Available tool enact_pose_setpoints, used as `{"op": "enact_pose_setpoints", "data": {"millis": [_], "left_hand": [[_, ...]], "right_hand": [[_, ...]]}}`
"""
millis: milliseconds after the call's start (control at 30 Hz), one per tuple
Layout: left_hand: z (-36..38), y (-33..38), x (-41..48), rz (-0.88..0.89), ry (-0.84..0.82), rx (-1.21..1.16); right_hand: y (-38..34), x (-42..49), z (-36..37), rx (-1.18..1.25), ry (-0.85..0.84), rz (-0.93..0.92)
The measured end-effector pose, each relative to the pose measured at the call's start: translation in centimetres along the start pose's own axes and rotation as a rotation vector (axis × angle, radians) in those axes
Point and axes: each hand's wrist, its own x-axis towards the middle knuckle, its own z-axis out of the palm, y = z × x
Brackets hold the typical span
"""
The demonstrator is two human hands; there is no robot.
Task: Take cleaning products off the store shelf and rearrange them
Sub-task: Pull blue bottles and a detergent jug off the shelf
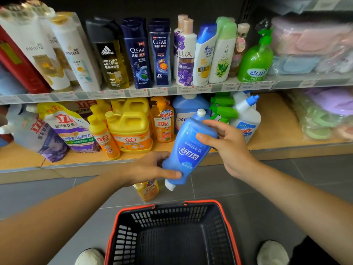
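Observation:
A blue detergent bottle (188, 150) with a white cap hangs upside down in the air in front of the lower shelf (271, 131). My left hand (150, 168) grips it near its neck, low down. My right hand (227, 142) holds its upper end, thumb on the label side. A second blue bottle with a white cap (200, 113) shows just behind it on the shelf. Below my left hand an orange dish-soap bottle (147, 190) lies on the floor.
A black basket with a red rim (172, 236) stands on the grey floor between my shoes. The lower shelf holds yellow jugs (131, 131), refill pouches (66, 129) and spray bottles (223, 109). Shampoo bottles (137, 52) fill the upper shelf.

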Motion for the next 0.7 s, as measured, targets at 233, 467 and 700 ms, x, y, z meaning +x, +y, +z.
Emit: {"op": "enact_pose_setpoints", "data": {"millis": [233,467,700], "left_hand": [[0.1,-1.6,1.5,0.039,0.340,-0.191],[-2.8,-4.8,3.9,0.018,0.610,0.434],[-2.9,-9.1,7.2,0.098,0.472,0.816]], "right_hand": [[1.6,4.4,-1.7,-0.417,-0.030,0.007],[2.6,10.7,-2.2,-1.142,-0.152,-0.243],[3.8,16.0,-2.7,-1.735,-0.317,-0.283]]}}
